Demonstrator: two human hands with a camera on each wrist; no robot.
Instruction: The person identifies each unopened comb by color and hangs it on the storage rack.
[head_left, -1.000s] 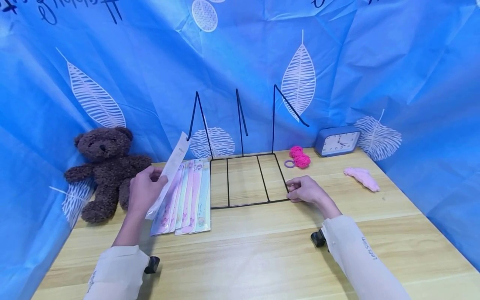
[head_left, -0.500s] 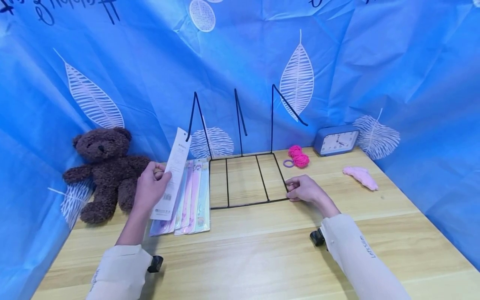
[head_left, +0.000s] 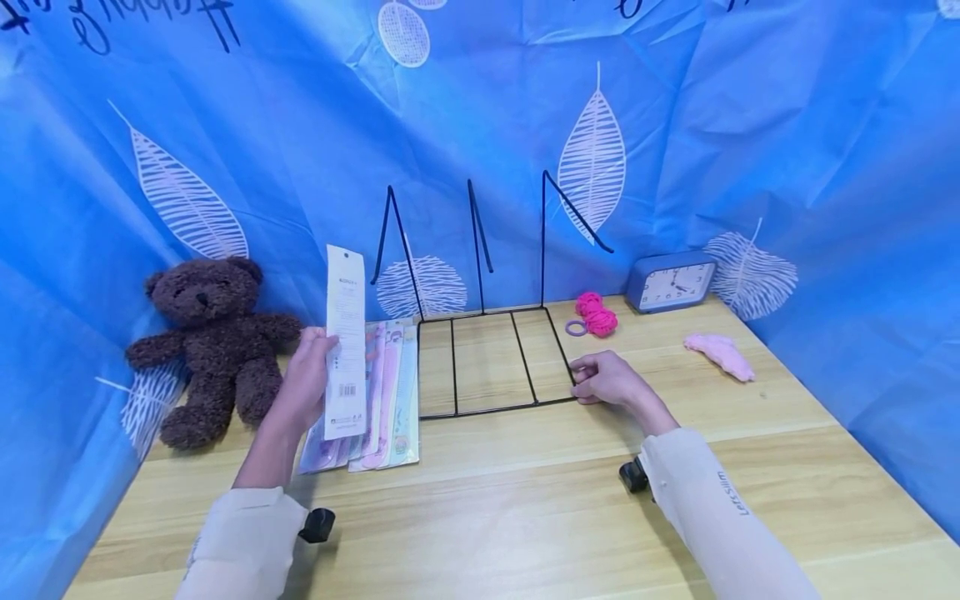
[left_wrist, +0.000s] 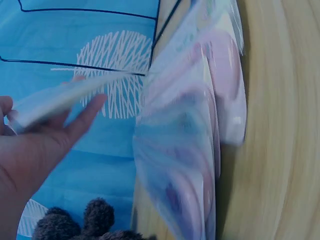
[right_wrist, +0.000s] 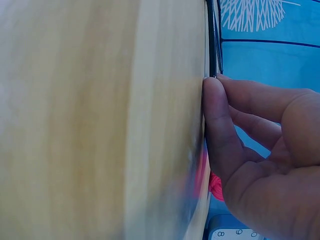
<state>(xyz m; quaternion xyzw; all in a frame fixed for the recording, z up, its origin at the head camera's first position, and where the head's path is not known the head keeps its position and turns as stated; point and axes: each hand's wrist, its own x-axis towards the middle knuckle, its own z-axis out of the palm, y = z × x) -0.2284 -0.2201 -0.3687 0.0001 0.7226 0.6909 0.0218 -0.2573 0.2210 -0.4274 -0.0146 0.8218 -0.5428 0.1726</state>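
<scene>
White printed card (head_left: 345, 342) upright, raised above pastel packets (head_left: 407, 400), visible gap to rack's leftmost hook. Left hand (head_left: 306, 375) pinches card's left edge, thumb in front. Black wire rack (head_left: 453, 367) right of packets; right hand (head_left: 609, 383) pinches its near right corner, fingertips nearly together. Desk (head_left: 480, 517) spreads widely before rack. Brown bear (head_left: 213, 350) left; pink yarn (head_left: 597, 315), blue clock (head_left: 671, 281) right, near desk's back edge.

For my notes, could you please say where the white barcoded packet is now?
In the head view, the white packet is in the left hand, left of the wire rack, partly hiding the pastel packets.
</scene>
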